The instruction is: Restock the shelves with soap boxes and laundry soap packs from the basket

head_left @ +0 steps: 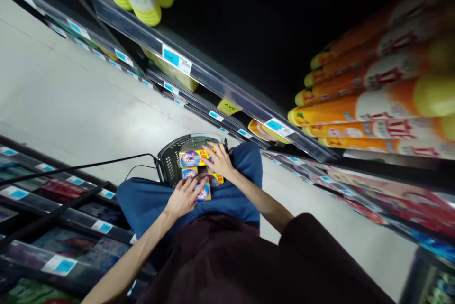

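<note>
"Left hand (pixel 182 197) first: where is it?"

"Over the packs nearest my body, fingers bent and slightly apart. They touch the lower OMO pack (pixel 204 193), but I can't tell whether I'm pinching it."

"And your right hand (pixel 221 161)?"

"Spread, lying across the right end of the upper OMO pack (pixel 191 158), with its fingers pointing away from me."

"What are the packs in?"

"A dark basket (pixel 172 161) with perforated walls, just in front of my lap. The upper pack lies crosswise inside. I can't tell if the lower one is fully in or over the near edge, because my left hand covers part of it. Between them I see a smaller blue-and-yellow face (pixel 189 173) on the left and a yellow end (pixel 216 180) on the right, around a dark gap."

"What's beside you?"

"My blue trousers (pixel 245 171), knees out on both sides of the basket. Up to the right, orange bottles (pixel 341 109) with yellow caps fill part of a shelf (pixel 227 87). Yellow bottles (pixel 137 0) with green labels stand at its far left end, and a yellow AXE pack (pixel 228 106) sits on a lower level."
</note>
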Tool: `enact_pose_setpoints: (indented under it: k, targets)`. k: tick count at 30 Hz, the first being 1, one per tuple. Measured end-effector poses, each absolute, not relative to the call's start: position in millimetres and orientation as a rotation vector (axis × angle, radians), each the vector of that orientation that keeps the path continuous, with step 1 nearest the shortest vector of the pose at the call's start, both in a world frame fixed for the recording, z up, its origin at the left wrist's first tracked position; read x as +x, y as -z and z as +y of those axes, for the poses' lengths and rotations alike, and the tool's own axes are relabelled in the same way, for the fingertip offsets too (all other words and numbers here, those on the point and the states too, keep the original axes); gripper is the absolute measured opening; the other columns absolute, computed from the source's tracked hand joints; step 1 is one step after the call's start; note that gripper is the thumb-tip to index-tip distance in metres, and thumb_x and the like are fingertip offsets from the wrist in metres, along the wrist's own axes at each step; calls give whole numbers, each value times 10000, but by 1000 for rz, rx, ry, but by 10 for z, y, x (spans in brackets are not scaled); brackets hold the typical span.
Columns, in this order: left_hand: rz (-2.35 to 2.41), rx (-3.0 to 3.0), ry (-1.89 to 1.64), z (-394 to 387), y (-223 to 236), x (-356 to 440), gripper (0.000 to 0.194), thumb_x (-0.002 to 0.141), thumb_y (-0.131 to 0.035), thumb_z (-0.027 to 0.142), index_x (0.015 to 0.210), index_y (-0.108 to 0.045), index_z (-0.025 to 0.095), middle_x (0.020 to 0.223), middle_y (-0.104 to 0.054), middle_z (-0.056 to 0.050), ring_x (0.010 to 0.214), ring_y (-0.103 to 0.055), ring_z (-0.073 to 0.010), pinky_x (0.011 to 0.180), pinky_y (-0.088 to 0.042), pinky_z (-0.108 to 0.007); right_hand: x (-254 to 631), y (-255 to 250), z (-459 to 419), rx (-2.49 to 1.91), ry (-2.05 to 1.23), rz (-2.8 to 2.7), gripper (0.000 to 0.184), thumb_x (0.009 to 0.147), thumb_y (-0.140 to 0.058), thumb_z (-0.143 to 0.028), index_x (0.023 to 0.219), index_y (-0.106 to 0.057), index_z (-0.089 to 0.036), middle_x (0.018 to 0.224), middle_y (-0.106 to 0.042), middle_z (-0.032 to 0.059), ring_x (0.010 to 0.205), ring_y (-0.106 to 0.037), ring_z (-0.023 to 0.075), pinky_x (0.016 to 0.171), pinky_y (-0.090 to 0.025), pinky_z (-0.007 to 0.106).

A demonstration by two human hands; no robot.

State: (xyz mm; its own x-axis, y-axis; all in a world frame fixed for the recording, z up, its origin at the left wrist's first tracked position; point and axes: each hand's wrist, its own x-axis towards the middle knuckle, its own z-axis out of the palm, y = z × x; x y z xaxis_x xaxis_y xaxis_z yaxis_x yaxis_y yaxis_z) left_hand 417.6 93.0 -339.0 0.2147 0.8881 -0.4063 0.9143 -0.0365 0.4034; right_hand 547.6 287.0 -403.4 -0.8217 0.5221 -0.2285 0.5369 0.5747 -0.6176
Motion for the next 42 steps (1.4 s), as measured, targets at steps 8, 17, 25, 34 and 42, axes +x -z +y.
enact_pose_setpoints:
  k: [8, 17, 25, 34, 42]
  targets:
    - [1650, 1916, 22, 867, 3525, 4192, 922, 815, -637, 293, 1619, -189, 246, 1554, -467, -160, 1328, -501, -337, 1077, -407, -469, 5510, 4150, 2862, 948, 1090, 2837, 511, 974, -566, -471, 1468, -524, -347, 1431, -551, 58, 1309, -467, 312, 1058, -532, 452]
    - [1638, 1898, 0, 941, 3540, 4150, 815, 844, -630, 329, 1589, -310, 246, 1527, -502, -154, 1334, -494, -336, 1079, -402, -458, 5478, 4149, 2909, 985, 1090, 2850, 487, 984, -539, -484, 1454, -539, -357, 1419, -565, 52, 1301, -471, 323, 1016, -549, 453]
    - [1666, 1882, 45, 1167, 3402, 4064, 796, 826, -680, 339, 1551, -381, 208, 1452, -540, -185, 1298, -503, -356, 1033, -423, -460, 5380, 4083, 3012, 1003, 940, 2880, 472, 997, -509, -507, 1417, -583, -305, 1393, -587, 66, 1270, -482, 294, 877, -582, 365]
    - [1725, 1866, 11, 1136, 3242, 4143, 746, 814, -686, 251, 1509, -435, 156, 1408, -580, -185, 1233, -555, -352, 973, -477, -450, 5412, 4099, 3009, 967, 910, 2928, 479, 1006, -493, -506, 1419, -581, -280, 1389, -585, 82, 1259, -494, 286, 892, -577, 357]
    - [1907, 1672, -584, 1089, 2933, 4300, 692, 812, -739, 381, 1422, -483, 177, 1229, -682, -160, 1080, -662, -341, 891, -560, -462, 5402, 4003, 3051, 960, 1124, 2984, 442, 988, -546, -450, 1369, -624, -240, 1460, -531, 121, 1411, -382, 342, 1179, -356, 563]
